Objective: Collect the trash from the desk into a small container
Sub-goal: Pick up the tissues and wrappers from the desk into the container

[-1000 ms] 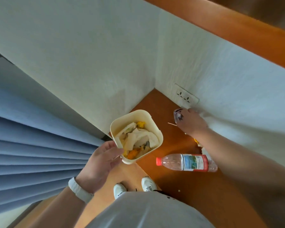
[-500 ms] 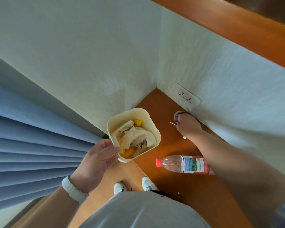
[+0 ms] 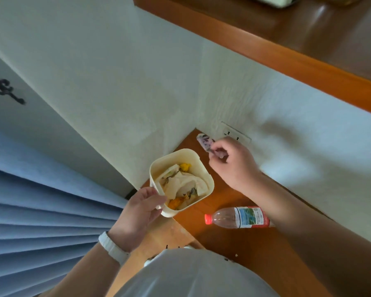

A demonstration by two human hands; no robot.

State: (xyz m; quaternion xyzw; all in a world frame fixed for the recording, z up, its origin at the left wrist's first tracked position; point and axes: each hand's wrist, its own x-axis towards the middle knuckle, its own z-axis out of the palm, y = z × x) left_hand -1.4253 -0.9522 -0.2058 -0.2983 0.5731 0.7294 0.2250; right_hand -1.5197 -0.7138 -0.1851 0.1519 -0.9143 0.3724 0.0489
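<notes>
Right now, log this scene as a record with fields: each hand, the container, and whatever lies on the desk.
left hand: grips the container by its near wall
right hand: pinches the wrapper
container: cream, open top, at the desk's left edge; tissue and orange scraps inside
wrapper: small, pale with dark print, near the wall corner by the socket
bottle: clear, red cap, lying on its side on the desk, far end hidden by the right forearm
desk: orange wood
</notes>
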